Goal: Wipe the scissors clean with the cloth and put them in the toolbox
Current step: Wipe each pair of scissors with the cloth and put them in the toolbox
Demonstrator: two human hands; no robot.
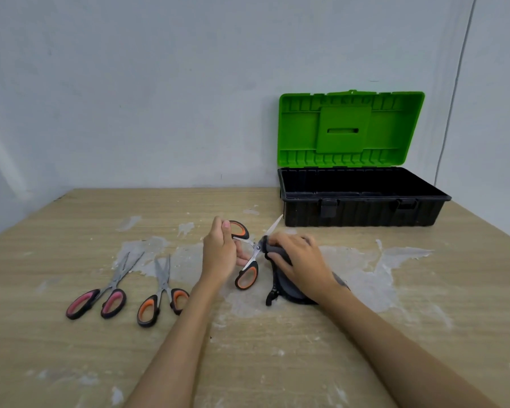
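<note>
Gripping the orange-handled scissors [249,254] by one handle, blades spread, left hand [220,256] hovers mid-table [277,348]. Right hand [302,265] clamps the grey cloth [286,285] around one blade, probably; fingers hide contact. Open toolbox [362,198] sits at the far right edge. Two scissors [106,293] [162,293] lie left. Lid lettering unreadable.

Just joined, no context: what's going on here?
A person is cleaning scissors. The left hand holds an opened orange-handled pair by its handles, and the right hand rubs a grey cloth on one blade. Two more pairs, pink-handled and orange-handled, lie on the table to the left. The toolbox stands open at the back right; none are visible inside.
</note>
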